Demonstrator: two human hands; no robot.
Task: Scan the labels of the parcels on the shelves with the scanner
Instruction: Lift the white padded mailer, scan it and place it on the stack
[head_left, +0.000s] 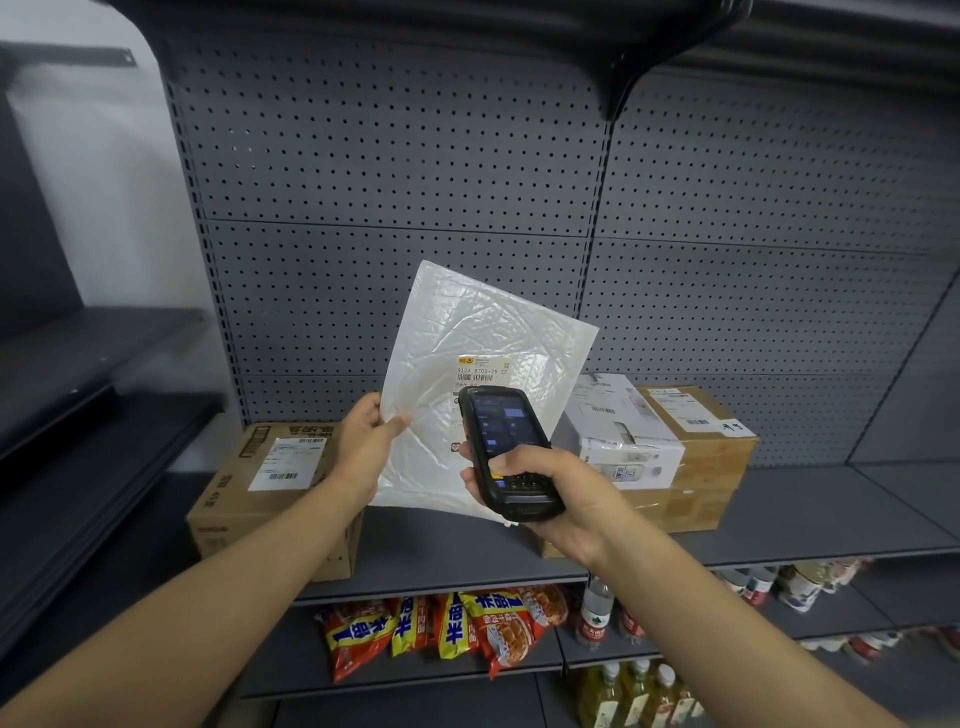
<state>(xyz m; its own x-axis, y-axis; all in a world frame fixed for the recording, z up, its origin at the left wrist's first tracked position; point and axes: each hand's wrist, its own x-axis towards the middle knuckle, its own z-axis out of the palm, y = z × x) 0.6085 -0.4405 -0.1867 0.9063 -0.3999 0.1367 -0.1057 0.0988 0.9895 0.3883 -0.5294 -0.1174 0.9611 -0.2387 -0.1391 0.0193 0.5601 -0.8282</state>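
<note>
My left hand (366, 441) pinches the left edge of a flat white plastic mailer (467, 332) and holds it upright above the shelf. Its shipping label (483, 368) faces me, partly hidden by the scanner. My right hand (550, 488) grips a black handheld scanner (501, 447), screen lit, directly in front of the mailer's lower part. On the grey shelf (810, 509) sit a brown carton with a label (270, 483) at the left, a white box (623, 431) and a brown box (701, 441) at the right.
A grey pegboard back panel (395, 171) rises behind the shelf. Below are shelves with red and yellow snack bags (441, 629), water bottles (595, 613) and oil bottles (634, 696). A dark shelving unit (78, 389) stands at the left.
</note>
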